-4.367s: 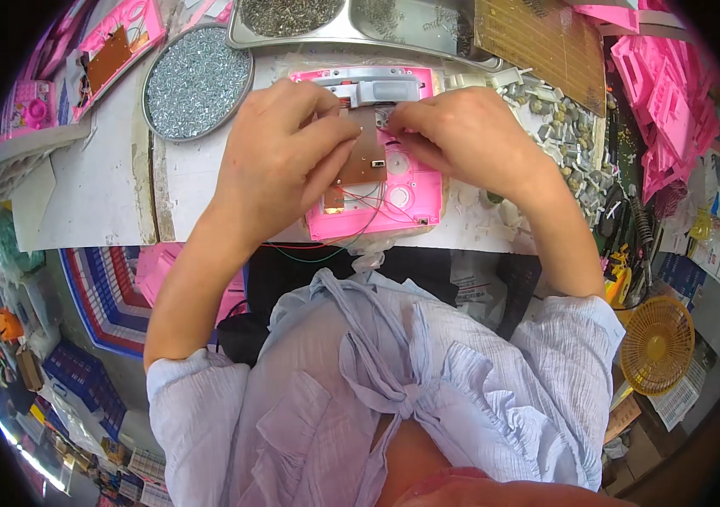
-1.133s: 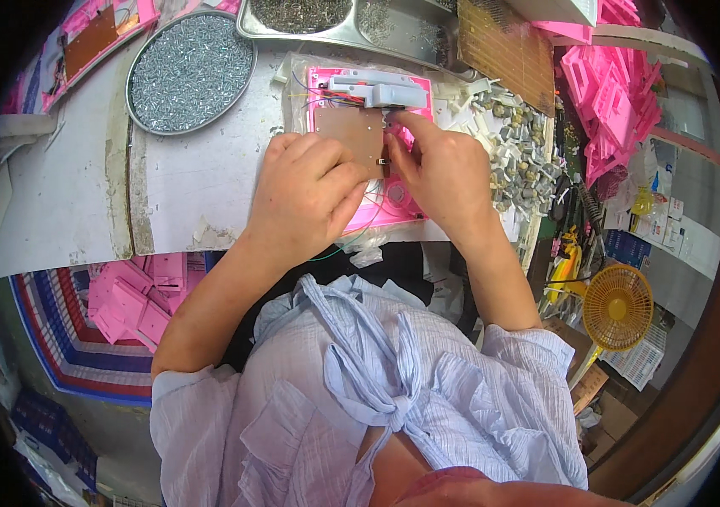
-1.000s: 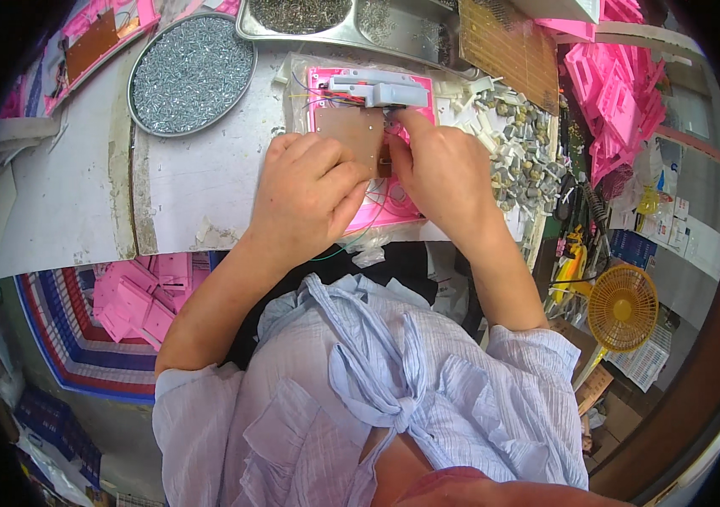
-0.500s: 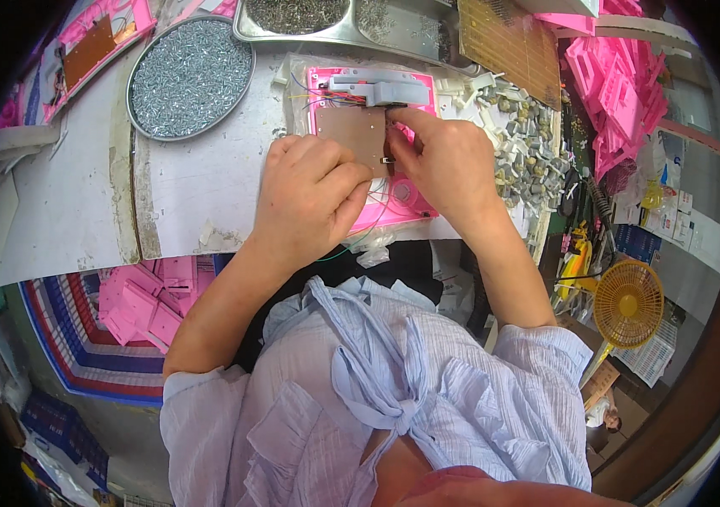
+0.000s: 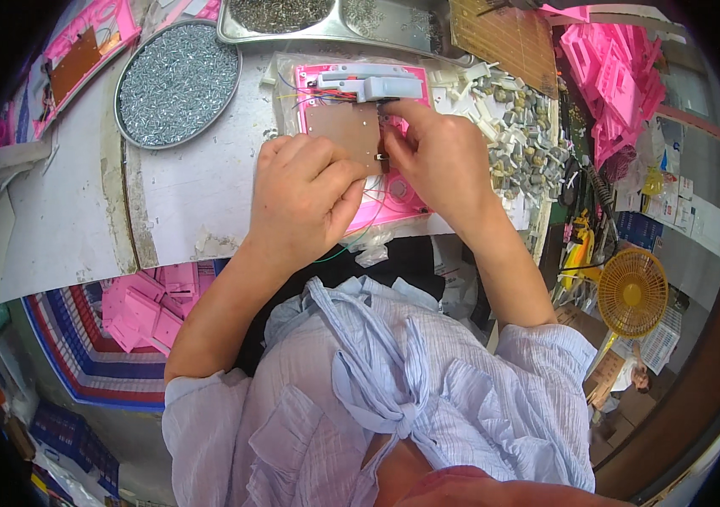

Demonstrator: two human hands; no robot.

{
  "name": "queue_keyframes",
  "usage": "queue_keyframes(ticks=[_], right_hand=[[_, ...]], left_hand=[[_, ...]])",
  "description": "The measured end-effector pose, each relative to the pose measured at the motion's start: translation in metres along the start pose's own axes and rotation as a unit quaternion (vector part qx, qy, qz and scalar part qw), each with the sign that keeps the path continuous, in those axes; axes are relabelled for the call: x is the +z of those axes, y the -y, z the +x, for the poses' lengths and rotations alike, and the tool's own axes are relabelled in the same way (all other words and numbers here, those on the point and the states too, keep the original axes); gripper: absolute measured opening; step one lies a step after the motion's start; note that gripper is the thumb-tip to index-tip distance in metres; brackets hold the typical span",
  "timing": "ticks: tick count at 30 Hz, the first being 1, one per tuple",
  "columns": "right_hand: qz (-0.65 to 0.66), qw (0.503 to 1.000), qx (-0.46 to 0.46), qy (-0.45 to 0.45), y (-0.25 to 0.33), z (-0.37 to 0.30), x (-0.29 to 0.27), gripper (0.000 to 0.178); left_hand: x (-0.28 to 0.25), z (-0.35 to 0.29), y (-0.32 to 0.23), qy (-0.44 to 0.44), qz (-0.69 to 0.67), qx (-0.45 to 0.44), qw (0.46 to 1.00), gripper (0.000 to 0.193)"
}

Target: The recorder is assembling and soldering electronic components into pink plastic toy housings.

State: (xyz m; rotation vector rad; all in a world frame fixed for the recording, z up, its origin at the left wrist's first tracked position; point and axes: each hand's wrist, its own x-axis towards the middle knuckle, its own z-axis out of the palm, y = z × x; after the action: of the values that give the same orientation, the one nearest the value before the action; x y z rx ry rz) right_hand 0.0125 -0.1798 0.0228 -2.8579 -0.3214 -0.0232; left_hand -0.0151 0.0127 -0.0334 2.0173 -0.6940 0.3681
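A brown circuit board lies over a pink plastic housing on the bench in front of me. Across the housing's far end sits a grey plastic part, with thin coloured wires at its left. My left hand is closed on the board's near left edge, its fingers curled. My right hand pinches the board's right edge with thumb and forefinger, close to a small component there. Thin wires hang out below the board between my hands. The undersides of the fingertips are hidden.
A round tray of silver screws stands at the far left, beside a metal tray of small parts. White and grey plastic pieces are heaped on the right. Pink pieces fill a striped bag below; a yellow fan stands right.
The whole view has shifted slightly, moving the bench items a little left. Both hands keep their hold on the board with barely any change of grip.
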Motion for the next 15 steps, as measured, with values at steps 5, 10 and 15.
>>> queue_keyframes(ticks=[5, 10, 15], right_hand=[[0.046, 0.999, 0.011, 0.001, 0.000, 0.001, -0.002, 0.022], [0.022, 0.998, -0.050, -0.017, -0.008, -0.005, -0.001, 0.024], [0.145, 0.973, -0.039, -0.174, -0.026, 0.004, -0.051, 0.033]], left_hand=[[0.001, -0.001, 0.001, -0.007, 0.000, 0.004, 1.000, 0.015], [0.003, 0.000, 0.000, -0.018, 0.004, 0.005, 1.000, 0.012], [0.002, 0.000, -0.001, -0.017, 0.004, -0.003, 1.000, 0.012]])
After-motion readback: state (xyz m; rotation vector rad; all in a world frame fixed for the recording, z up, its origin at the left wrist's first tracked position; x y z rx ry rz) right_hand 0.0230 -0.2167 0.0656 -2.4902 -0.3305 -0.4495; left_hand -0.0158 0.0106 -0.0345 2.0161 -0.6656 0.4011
